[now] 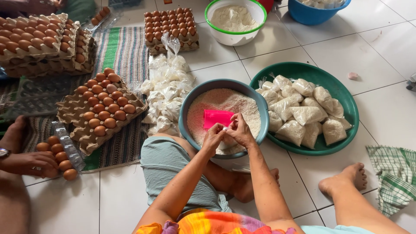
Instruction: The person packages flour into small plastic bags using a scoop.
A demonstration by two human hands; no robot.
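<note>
The person sits on the tiled floor (pixel 390 56) with both hands over the near rim of a grey-blue basin (pixel 189 104) full of white grain. The left hand (pixel 213 138) and the right hand (pixel 239 131) meet with fingers curled and pinched together on a small clear bag (pixel 225 138) of grain, which is mostly hidden between them; both are closed on its neck or top, though exactly how the fingers lie cannot be told. A pink scoop (pixel 216 117) rests in the grain just beyond the hands. To the right, a green tray (pixel 346 97) holds filled, tied bags (pixel 305 114), and to the left a heap of bags (pixel 167 91) lies beside trays of brown eggs (pixel 104 106). Another person's hand (pixel 30 161) rests by loose eggs at the far left. Judging by the grip, closing the bag well calls for keeping it upright over the basin so spilled grain falls back in, pressing out the air, twisting the neck tight, and holding one hand steady while the other works the knot.
</note>
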